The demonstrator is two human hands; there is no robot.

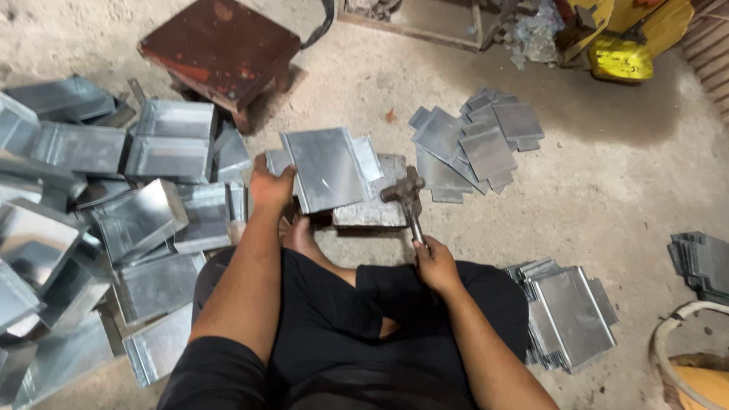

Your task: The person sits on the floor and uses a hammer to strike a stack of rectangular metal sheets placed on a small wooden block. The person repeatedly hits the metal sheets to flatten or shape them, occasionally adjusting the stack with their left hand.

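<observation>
My left hand [269, 186] grips the left edge of a flat galvanised metal sheet [326, 167] with folded edges, holding it on a steel block [376, 209] that rests on the floor. My right hand [435, 262] is shut on the handle of a hammer [406, 197]. The hammer's head hovers over the block, just right of the sheet. I sit cross-legged in black clothes, with a bare foot [300, 235] next to the block.
Folded metal boxes [137, 220] pile up at the left. Flat cut sheets lie in a heap beyond the block [478, 144], in a stack by my right knee [569, 311] and at the right edge [702, 262]. A dark red stool [220, 49] stands behind.
</observation>
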